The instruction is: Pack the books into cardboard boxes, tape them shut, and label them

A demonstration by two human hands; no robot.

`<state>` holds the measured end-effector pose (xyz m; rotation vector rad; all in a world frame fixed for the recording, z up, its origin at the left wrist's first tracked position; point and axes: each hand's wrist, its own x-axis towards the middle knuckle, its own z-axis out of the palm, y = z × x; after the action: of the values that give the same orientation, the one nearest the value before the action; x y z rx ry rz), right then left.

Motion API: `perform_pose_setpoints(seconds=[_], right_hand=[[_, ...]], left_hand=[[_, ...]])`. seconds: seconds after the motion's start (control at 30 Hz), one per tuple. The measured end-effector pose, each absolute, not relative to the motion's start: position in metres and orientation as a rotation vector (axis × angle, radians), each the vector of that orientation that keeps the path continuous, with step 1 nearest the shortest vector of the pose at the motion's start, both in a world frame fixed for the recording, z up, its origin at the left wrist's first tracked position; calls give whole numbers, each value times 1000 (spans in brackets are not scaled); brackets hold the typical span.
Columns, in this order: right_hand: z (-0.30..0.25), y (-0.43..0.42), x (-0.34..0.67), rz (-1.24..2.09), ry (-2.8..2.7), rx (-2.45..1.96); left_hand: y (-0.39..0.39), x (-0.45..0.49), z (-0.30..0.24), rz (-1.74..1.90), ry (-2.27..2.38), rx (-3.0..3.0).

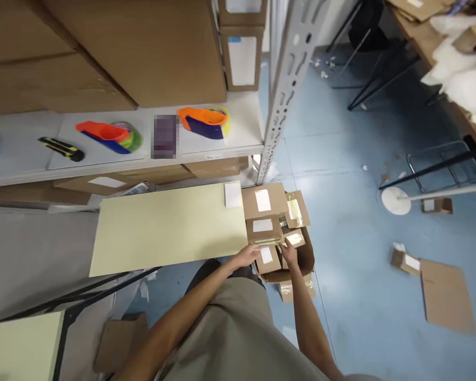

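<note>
An open cardboard carton (307, 256) stands on the blue floor below me, filled with several small brown boxes that carry white labels. My left hand (248, 256) reaches down to the carton's left edge, fingers curled onto a small labelled box (266, 258). My right hand (289, 255) is inside the carton, fingers closed on another small box (294, 239). More labelled boxes (262, 201) lie at the carton's far side. A pale yellow board (166, 230) lies just left of the carton.
A metal shelf (218, 151) holds tape dispensers (204, 121), a yellow utility knife (61, 148) and big cartons above. A flattened cardboard sheet (446, 293) and a small box (404, 261) lie on the floor at right. Chair legs and a white stand base (395, 201) stand further right.
</note>
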<state>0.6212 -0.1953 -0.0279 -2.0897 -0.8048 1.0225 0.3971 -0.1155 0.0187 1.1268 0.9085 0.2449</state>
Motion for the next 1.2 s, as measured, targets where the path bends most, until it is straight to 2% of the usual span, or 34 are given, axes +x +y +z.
perform_pose_setpoints(seconds=[0.2, 0.4, 0.6, 0.77, 0.97, 1.2], right_hand=[[2, -165, 596, 989, -920, -1973], [67, -121, 520, 1084, -1084, -1734], [137, -96, 366, 1229, -1233, -1463], [175, -105, 222, 1374, -1440, -1279], [190, -133, 75, 1558, -1702, -1107], [192, -160, -74, 1845, -1974, -891]], left_hand=[[-112, 327, 60, 340, 1025, 932], [-114, 251, 106, 597, 1163, 884], [-140, 134, 149, 881, 1270, 829], [-175, 21, 177, 1112, 1372, 718], [-232, -103, 191, 1457, 1404, 565], [-311, -204, 175, 1874, 1509, 168]])
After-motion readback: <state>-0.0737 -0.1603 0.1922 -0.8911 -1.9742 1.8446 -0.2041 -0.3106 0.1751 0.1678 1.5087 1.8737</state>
